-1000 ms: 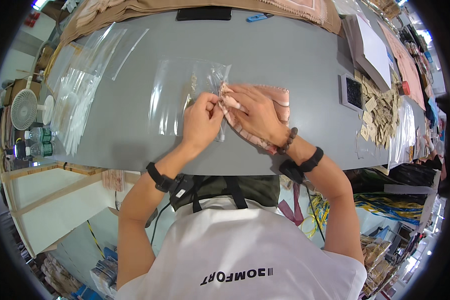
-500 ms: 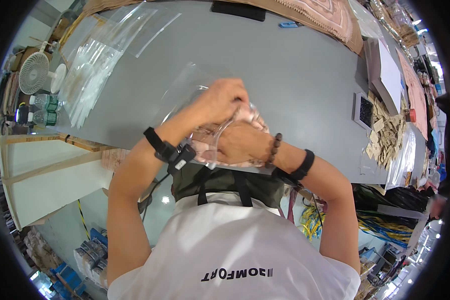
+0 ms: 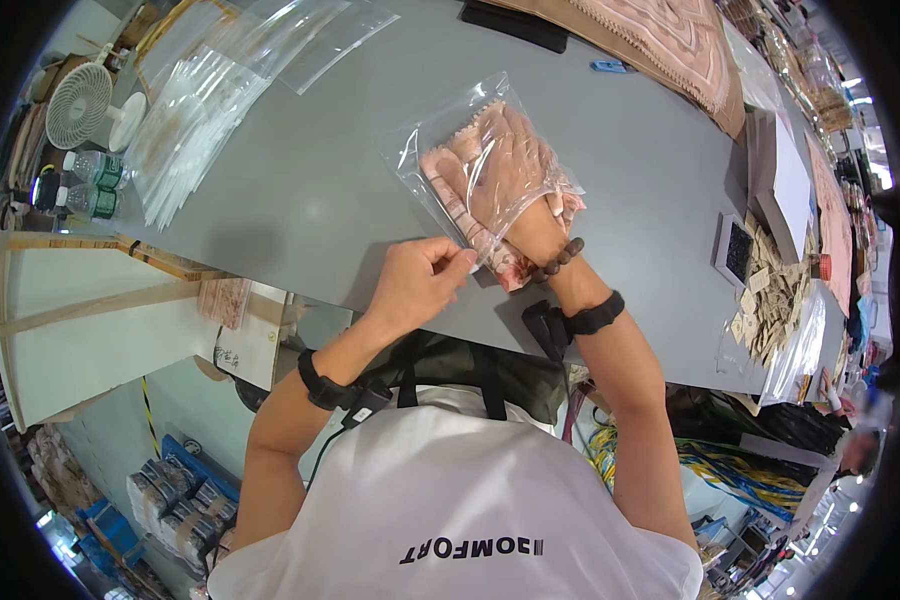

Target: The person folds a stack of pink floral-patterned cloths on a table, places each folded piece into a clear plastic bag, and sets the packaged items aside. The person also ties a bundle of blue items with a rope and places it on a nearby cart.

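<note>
**Sliding pink fabric into a clear bag**

Holding the clear plastic bag point(image 3: 475, 165) w/ both hands, you've got it lying on the grey tabletop point(image 3: 300, 190), just past the near edge. Your right hand point(image 3: 505, 165) is inside the bag, fingers spread flat & pointing away from you, up-left, over the pink lace fabric point(image 3: 460, 195). Your left hand point(image 3: 420, 280) is closed, thumb & fingertips pinching the bag's open edge at the near corner. Bag's long axis runs diagonal: mouth toward you at lower right, sealed end pointing up-left toward the far side. A bit of fabric sticks out of the mouth by your right wrist, next to the bead bracelet point(image 3: 560, 258).

Further left on the tabletop: stack of empty clear bags point(image 3: 185, 135), well apart from your hands. Small white fan point(image 3: 82, 100) beyond the left edge. At right, pile of paper tags point(image 3: 770, 300).
</note>
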Tool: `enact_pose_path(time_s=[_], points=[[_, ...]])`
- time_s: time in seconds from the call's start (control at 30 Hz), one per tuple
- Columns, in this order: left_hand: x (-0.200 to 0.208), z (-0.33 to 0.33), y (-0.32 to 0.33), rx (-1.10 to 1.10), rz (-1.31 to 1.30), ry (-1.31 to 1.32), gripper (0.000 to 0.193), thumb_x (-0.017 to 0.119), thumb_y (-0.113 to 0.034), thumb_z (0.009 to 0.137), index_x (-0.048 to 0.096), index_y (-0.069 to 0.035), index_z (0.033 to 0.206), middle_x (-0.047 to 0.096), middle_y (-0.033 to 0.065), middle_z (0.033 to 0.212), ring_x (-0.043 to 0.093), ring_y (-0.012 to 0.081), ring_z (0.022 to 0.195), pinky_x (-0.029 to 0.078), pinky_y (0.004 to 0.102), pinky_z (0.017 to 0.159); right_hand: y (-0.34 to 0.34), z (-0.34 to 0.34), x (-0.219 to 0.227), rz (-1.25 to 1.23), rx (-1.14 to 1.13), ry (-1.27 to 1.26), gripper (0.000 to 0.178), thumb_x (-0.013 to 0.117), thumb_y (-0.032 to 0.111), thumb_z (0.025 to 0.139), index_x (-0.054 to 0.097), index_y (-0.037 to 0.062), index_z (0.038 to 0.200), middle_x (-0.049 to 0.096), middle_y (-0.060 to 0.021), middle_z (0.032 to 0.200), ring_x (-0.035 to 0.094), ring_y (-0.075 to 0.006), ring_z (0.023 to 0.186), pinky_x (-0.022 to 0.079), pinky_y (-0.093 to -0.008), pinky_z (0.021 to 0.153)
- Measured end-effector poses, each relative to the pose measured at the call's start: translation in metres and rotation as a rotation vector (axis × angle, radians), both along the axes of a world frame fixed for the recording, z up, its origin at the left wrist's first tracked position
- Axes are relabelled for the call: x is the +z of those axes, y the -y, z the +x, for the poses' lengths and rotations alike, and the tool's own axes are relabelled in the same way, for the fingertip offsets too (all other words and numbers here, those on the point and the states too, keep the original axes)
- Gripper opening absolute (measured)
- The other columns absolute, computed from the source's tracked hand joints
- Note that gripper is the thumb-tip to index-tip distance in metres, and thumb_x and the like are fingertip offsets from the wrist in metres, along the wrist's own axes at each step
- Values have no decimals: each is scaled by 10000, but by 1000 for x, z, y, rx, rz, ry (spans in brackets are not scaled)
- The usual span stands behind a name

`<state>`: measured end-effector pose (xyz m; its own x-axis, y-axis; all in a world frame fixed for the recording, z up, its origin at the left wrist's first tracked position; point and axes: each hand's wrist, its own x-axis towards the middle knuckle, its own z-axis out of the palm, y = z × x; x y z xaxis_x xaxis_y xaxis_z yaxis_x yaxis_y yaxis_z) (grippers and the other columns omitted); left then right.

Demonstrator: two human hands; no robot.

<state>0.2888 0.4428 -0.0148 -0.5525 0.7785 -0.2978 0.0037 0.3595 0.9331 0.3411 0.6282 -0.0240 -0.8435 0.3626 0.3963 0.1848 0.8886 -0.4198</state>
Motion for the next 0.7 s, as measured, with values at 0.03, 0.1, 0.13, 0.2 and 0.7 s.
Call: enact_pose_path(time_s=[0.03, 0.1, 0.13, 0.2, 0.7], points=[[-1, 2, 2, -3, -15, 14, 297, 682, -256, 965, 719, 15, 850, 681, 55, 657, 635, 96, 551, 480, 268, 521, 0, 0, 1, -22, 6, -4, 833, 693, 426, 901, 377, -138, 1427, 386, -362, 1487, 350, -540, 1397, 282, -596, 1154], [0, 6, 9, -40, -77, 14, 288, 672, -246, 984, 712, 19, 880, 688, 45, 697, 622, 80, 556, 480, 252, 509, 1, 4, 4, -26, 46, 64, 900, 673, 451, 912, 312, -137, 1490, 307, -370, 1557, 234, -548, 1478, 218, -613, 1192], [2, 9, 11, -79, -58, 6, 288, 670, -246, 984, 711, 20, 880, 685, 45, 691, 621, 80, 552, 480, 254, 509, 3, 6, 5, 15, 65, 78, 893, 673, 446, 909, 319, -136, 1486, 321, -366, 1549, 253, -540, 1470, 221, -614, 1189], [7, 17, 14, -113, -32, -60, 289, 668, -247, 986, 708, 20, 882, 679, 45, 678, 620, 81, 546, 480, 258, 509, 10, 8, 9, 42, 49, 257, 879, 674, 437, 902, 333, -133, 1478, 351, -357, 1532, 291, -525, 1456, 228, -616, 1183], [7, -72, -5, -121, 62, -939, 481, 651, -265, 963, 590, -48, 1388, 569, 122, 1332, 539, 327, 1149, 435, 435, 1030, 35, -3, 10, 91, 237, 117, 810, 650, 422, 907, 395, -109, 1462, 396, -318, 1527, 319, -449, 1479, 247, -548, 1215]])
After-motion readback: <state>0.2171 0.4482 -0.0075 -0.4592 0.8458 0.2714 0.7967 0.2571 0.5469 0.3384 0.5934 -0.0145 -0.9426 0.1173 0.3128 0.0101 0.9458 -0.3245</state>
